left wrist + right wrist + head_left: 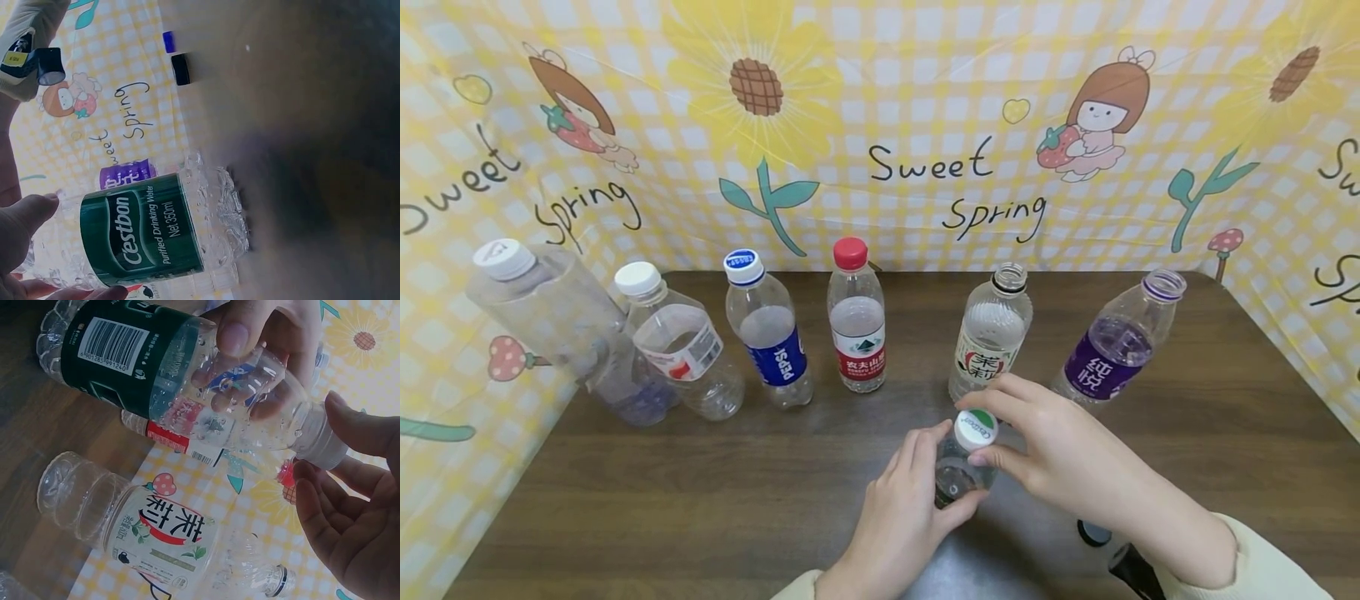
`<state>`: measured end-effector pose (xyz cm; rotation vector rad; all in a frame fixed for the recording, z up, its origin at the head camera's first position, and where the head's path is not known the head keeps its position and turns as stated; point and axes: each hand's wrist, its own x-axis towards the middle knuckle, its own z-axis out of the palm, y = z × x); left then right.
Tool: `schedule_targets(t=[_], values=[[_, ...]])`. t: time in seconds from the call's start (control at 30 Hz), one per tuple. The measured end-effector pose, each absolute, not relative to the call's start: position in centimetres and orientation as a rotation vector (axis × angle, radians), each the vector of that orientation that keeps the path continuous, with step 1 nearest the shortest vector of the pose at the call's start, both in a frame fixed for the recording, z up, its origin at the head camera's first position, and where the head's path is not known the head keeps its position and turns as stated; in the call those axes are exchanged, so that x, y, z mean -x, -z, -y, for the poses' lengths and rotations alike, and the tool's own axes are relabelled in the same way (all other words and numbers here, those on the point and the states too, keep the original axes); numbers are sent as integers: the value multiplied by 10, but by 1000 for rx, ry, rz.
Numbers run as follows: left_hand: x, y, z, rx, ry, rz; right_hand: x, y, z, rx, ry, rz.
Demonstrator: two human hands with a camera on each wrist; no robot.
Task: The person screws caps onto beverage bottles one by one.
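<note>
Cloth (902, 50), yellow check, behind brown table (700, 517). Big clear bottle (550, 308) far left, white cap on, leaning in view. Next right along row: white-label bottle (681, 342), white cap; Pepsi bottle (771, 342), white-and-blue cap; red-label bottle (859, 342), red cap. Then purple-label bottle (1112, 346) far right and jasmine-label bottle (991, 333) left of it, both mouths uncovered. Fill levels: can't tell, all see-through. Cestbon bottle (958, 477), green label, just in front of jasmine-label one; droplets on clear wall, any liquid inside unclear. Left hand (902, 500) curled round its body; right hand (1060, 450) pinches its white-and-green cap (976, 429), thumb opposite fingers. Black cap (180, 69) and smaller blue cap (169, 42) on table, near each other.
</note>
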<state>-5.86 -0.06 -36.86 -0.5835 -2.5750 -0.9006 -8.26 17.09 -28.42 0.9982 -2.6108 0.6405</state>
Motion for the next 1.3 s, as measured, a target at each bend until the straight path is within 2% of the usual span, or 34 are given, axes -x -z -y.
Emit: schedule_targets(t=[0.53,0.93,1.3], values=[[58,367,2,574,1006,2637,80,286,-173,-988,-614,2585],[68,363,7,544,962,2613,72,284,-191,-840,-614,2604],[96,351,15,370,996,2633,58,322,-236,-719,-482,2670]])
